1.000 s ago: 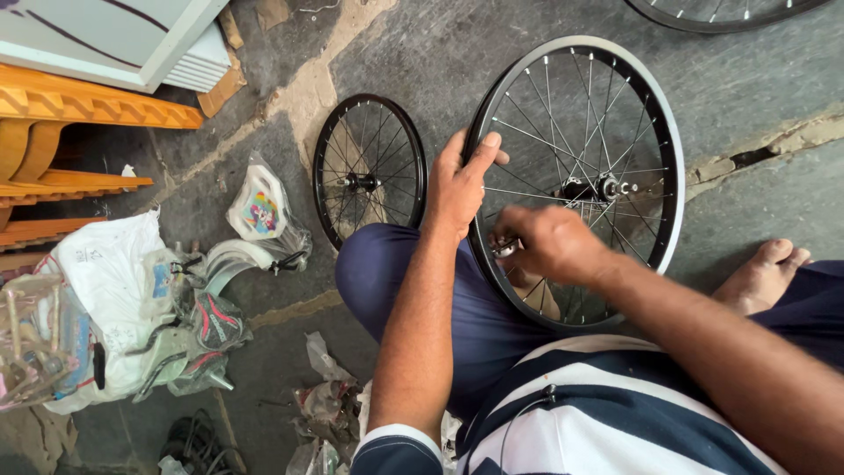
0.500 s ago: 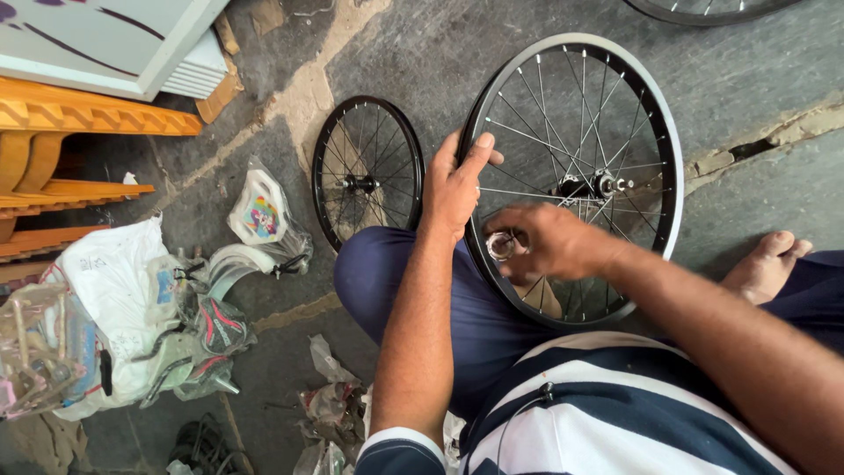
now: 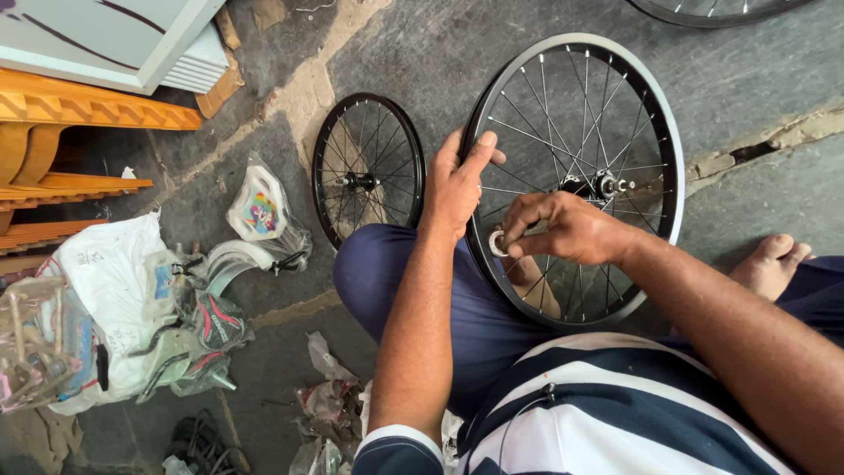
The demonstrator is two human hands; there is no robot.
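Steel spoke wrench between pinching fingers

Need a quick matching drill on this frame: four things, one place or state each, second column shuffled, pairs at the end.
1. left hand
2. right hand
3. small wheel
4. white bag

a. lying on the floor, untouched
b. gripping the large wheel rim
c. among the clutter at far left
d. pinching a small silver tool at the spokes

Pairs: 1-b, 2-d, 3-a, 4-c
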